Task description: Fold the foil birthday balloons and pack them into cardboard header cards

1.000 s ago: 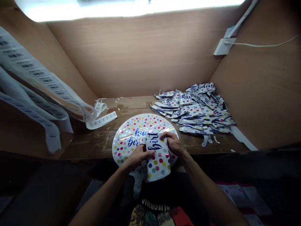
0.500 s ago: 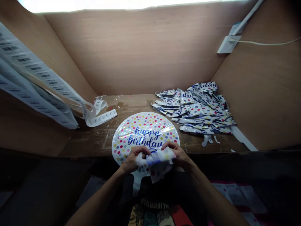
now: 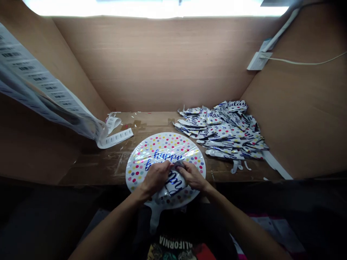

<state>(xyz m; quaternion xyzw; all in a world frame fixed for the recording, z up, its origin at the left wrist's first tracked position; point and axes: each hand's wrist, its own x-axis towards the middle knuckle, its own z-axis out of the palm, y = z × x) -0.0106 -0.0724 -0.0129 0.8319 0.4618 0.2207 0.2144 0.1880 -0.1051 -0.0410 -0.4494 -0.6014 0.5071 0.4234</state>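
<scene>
The round foil balloon (image 3: 162, 144) lies flat on the desk (image 3: 103, 162) at lower centre of the frame, its glossy white face dotted pink, yellow and blue under blue script. Its lower part is doubled into a folded flap (image 3: 175, 184), with the crease running roughly across the frame. The left hand (image 3: 155, 178) and right hand (image 3: 193, 176) meet over that crease, each grip closed on the crinkled foil from its own side, with little gap between them. The balloon's narrow neck (image 3: 154, 216) hangs past the desk's front edge, nearer the left hand. At centre right sits a heap of folded foil balloons (image 3: 225, 133); at upper left, a barcode label sheet (image 3: 35, 76) droops toward the desk, against plywood walls (image 3: 151, 61)
</scene>
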